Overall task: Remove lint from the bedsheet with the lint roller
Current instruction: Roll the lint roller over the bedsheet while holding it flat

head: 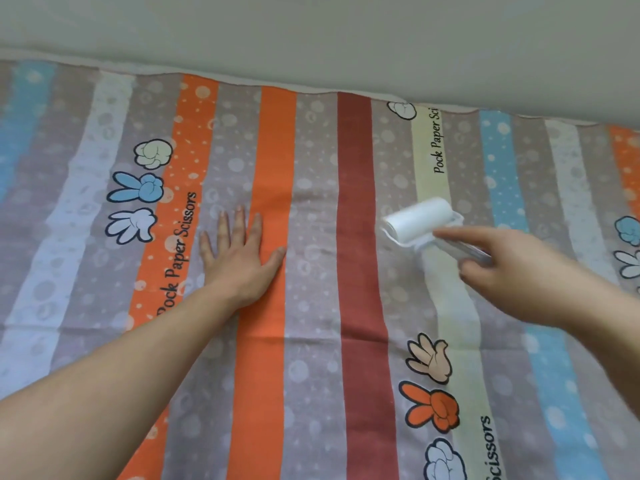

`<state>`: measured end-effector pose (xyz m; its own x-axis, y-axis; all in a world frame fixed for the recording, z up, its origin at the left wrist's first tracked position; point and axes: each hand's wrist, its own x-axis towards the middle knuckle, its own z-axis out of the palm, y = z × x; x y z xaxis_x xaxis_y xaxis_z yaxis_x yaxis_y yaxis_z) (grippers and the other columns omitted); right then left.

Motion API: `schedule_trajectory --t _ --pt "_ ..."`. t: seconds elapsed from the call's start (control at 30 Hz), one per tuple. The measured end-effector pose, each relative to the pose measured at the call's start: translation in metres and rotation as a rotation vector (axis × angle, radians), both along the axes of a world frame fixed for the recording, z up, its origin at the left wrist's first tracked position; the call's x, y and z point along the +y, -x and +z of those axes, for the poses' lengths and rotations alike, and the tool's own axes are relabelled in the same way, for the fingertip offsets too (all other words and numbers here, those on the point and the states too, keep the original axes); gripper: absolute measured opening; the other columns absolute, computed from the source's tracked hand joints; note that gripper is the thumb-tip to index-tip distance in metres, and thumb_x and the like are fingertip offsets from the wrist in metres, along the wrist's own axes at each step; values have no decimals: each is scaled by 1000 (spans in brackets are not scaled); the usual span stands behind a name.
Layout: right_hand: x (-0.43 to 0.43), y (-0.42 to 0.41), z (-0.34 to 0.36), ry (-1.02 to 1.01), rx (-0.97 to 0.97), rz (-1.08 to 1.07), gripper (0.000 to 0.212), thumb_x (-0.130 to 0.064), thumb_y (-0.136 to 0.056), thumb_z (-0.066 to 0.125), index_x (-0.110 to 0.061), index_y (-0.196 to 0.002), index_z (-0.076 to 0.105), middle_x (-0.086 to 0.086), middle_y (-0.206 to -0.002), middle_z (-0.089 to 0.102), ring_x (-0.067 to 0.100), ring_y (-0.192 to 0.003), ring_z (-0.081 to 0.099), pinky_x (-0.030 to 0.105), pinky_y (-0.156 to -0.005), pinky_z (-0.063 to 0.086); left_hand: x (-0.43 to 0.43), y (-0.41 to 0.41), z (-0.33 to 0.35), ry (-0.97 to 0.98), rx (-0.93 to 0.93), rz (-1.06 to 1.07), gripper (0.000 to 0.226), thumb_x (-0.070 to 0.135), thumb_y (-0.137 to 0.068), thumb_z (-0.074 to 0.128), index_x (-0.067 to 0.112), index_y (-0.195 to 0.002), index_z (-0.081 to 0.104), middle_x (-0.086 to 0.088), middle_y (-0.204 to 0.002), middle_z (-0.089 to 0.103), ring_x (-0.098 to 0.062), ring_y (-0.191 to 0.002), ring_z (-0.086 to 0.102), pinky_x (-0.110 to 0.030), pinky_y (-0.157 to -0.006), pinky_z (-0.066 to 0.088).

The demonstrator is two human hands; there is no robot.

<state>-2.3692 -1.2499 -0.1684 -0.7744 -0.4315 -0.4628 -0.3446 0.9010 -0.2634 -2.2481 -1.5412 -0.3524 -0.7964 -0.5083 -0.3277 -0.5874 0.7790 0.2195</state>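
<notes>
Head view has us leaning over a multicoloured striped fabric bedsheet (311, 375), which spreads beneath both forearms and on past the hands. A fold crease (311, 338) runs across it on our side of both hands.

Our left hand (239, 258) lies flat on the cloth with its fingers straight and spread, the palm pressing an orange stripe. Our right hand (512, 271), well apart from the left, is curled round the clear handle of a white sticky-paper lint roller (420, 220), with the forefinger stretched along the handle toward the roll. The hand is blurred, so we cannot tell how the other fingers lie. The roll sits just beyond that forefinger on a pale yellow stripe and seems to touch the sheet.

We judge the step in hand to be a rolling pass. To do it well, we would let the left palm hold the cloth taut and keep the roll level so that both its ends bear. Straight, overlapping strokes with light, even pressure should serve, since a hard push may drag the fabric into folds.

Between the hands, faint wrinkles (313, 199) cross the grey and red stripes and could trip the roll. Printed cartoon hands (133, 225) beside the left hand are only pattern. Any lint is too small for us to see. Beyond the fingertips the sheet's far edge meets a plain pale wall (311, 29), which will end each stroke.
</notes>
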Motion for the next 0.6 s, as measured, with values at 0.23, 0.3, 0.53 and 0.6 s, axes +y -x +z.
schedule_trajectory --t 0.23,0.3,0.53,0.6 --pt "-155 17 -91 197 120 55 60 -12 -88 43 -32 -145 40 8 -140 53 32 -124 50 37 -101 44 -7 0 -11 -35 16 -23 81 69 -98 27 32 -161 -9 4 -166 -26 -22 -150 -31 -56 -118 -21" --pt "-168 21 -107 152 118 52 64 -13 -84 43 -35 -144 38 11 -133 56 35 -119 53 42 -98 47 -7 -1 -13 -41 33 -27 81 68 -98 26 32 -161 -9 4 -166 -26 -21 -150 -32 -56 -118 -21" --pt "-133 6 -122 83 142 104 62 -18 -87 40 -36 -146 34 12 -131 57 36 -113 55 43 -89 49 -6 0 -14 -37 31 -36 81 66 -98 27 30 -160 -11 3 -166 -28 -22 -149 -34 -56 -118 -22" --pt "-118 -4 -119 68 138 111 61 -19 -89 41 -35 -148 33 12 -133 57 36 -115 54 41 -90 48 -7 0 -13 -38 21 -40 81 64 -99 28 30 -160 -11 3 -165 -29 -22 -149 -34 -56 -118 -22"
